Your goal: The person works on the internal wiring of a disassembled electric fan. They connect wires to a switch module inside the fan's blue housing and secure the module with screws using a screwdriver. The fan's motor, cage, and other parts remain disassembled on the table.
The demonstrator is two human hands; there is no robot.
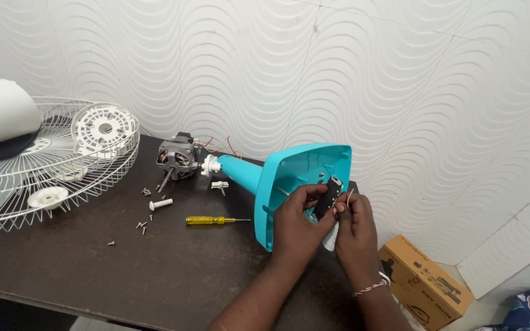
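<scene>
Both hands close around one small black switch block [327, 197]. The left hand [299, 224] pinches its lower end with thumb and fingers, and the right hand [356, 228] grips its side, fingers curled shut. The block sits just at the open underside of the turquoise fan base [289, 178], which lies tilted on the dark worktop [154, 276]. The base's neck points left toward the bare motor [178, 159] with thin coloured wires. In front of the base lies a yellow screwdriver [213, 220], with loose screws [142, 227] and a white pin [161, 204] nearby. At far left, the white wire fan guard [87, 178] holds a round white plastic disc [104, 130]. A cardboard box [423, 282] stands on the floor at the right.
</scene>
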